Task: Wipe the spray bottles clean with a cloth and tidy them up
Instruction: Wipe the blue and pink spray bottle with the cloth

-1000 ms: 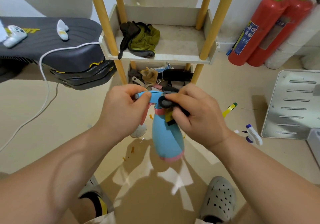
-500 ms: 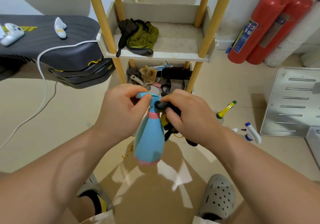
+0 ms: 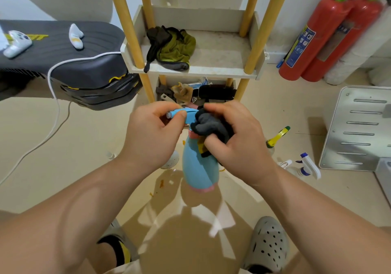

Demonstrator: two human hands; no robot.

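Blue spray bottle (image 3: 197,168): left hand (image 3: 152,135) pinches its nozzle; right hand (image 3: 239,140) grips dark cloth (image 3: 208,125) against its neck.

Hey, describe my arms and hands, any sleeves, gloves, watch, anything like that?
Both are bare. The left hand and right hand have no gloves, and no rings on the fingers that show. No watch or band at either wrist. The left forearm and right forearm are uncovered to the picture's edge; no sleeve shows.
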